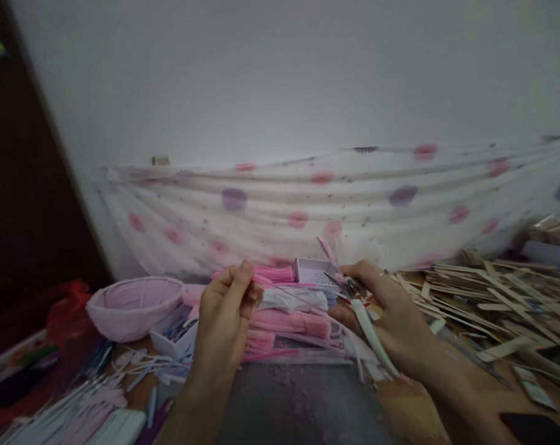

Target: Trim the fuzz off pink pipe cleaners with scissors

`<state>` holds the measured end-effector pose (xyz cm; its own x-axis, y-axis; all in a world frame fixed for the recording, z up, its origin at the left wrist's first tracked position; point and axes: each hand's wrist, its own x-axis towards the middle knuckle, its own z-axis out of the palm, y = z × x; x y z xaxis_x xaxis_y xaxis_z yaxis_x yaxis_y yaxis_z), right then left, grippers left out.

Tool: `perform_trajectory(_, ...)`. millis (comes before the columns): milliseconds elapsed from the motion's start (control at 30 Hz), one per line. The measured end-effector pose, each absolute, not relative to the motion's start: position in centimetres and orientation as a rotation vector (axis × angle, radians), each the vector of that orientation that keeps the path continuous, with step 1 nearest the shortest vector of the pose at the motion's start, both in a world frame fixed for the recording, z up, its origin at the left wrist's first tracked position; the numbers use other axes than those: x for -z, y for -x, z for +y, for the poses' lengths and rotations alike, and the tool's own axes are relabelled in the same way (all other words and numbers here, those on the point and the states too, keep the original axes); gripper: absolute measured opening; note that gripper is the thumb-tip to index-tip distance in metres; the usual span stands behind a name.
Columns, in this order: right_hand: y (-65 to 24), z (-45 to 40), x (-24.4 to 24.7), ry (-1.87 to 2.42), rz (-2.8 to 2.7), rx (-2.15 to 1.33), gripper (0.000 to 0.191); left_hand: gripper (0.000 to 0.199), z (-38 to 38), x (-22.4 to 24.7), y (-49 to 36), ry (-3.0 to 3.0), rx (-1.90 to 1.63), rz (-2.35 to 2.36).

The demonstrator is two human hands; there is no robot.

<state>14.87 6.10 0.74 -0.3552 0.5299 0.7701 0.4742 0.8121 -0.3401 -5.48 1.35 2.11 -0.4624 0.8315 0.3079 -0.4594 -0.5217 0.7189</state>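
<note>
A thin pink stem, like a pipe cleaner (282, 288), is pinched between the thumb and fingers of my left hand (225, 315). Pliers with pale handles (369, 337) rest in my right hand (391, 309), their jaws pointing left and up. A short fuzzy pink piece (327, 251) rises beside the jaws; I cannot tell whether the hand or the tool holds it. Below and between my hands lie bundles of pink pipe cleaners (292, 322) and a white bundle (284, 301). A small white box of beads (314, 272) stands just behind.
A pink bowl-shaped basket (134, 309) and another white box (174, 337) stand left. Many wooden sticks (497, 303) are heaped on the right. Pink scraps litter the grey mat (298, 402) in front. Spotted cloth (271, 216) hangs along the wall behind.
</note>
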Motion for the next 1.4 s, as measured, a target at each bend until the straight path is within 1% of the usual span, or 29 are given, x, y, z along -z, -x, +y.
perform_trajectory(100,-14.0,5.4,-0.7,0.723,-1.971,-0.498,0.026,0.034,1.7,-1.6,5.3,-0.955,-2.033,0.769)
perform_trajectory(167,-13.1,4.9,-0.7,0.675,-1.89,-0.692,0.02,0.033,1.9,-1.3,5.0,-1.003,-2.017,0.8)
perform_trajectory(233,-12.5,4.5,-0.9,0.65,-1.825,-0.763,0.015,0.033,2.0,-1.1,4.8,-1.027,-2.0,0.819)
perform_trajectory(300,-12.5,4.5,-1.0,0.64,-1.839,-0.769,0.014,0.034,2.1,-1.0,4.8,-1.049,-1.995,0.83)
perform_trajectory(367,-13.1,4.6,-1.1,0.653,-1.922,-0.699,0.022,0.031,2.1,-1.0,5.1,-1.097,-2.022,0.844)
perform_trajectory(433,-14.0,4.9,-1.2,0.698,-2.023,-0.53,0.034,0.027,2.1,-1.0,5.7,-1.179,-2.078,0.865)
perform_trajectory(500,-14.7,5.2,-1.1,0.723,-2.114,-0.335,0.041,0.022,2.0,-1.2,6.4,-1.266,-2.151,0.885)
perform_trajectory(600,-15.0,5.5,-0.9,0.685,-2.173,-0.093,0.037,0.02,1.6,-1.5,7.2,-1.342,-2.265,0.911)
perform_trajectory(733,-14.7,5.7,-0.4,0.635,-2.144,0.179,0.038,0.022,1.2,-1.9,7.5,-1.379,-2.316,0.93)
perform_trajectory(933,-14.6,5.8,-0.4,0.569,-2.143,0.269,0.032,0.018,1.0,-1.9,7.4,-1.403,-2.344,0.929)
perform_trajectory(1100,-14.8,5.8,-0.5,0.54,-2.15,0.314,0.029,0.022,0.8,-1.9,7.3,-1.373,-2.343,0.915)
perform_trajectory(1400,-14.7,6.1,-0.4,0.512,-2.131,0.412,0.033,0.025,0.8,-1.9,7.3,-1.316,-2.333,0.87)
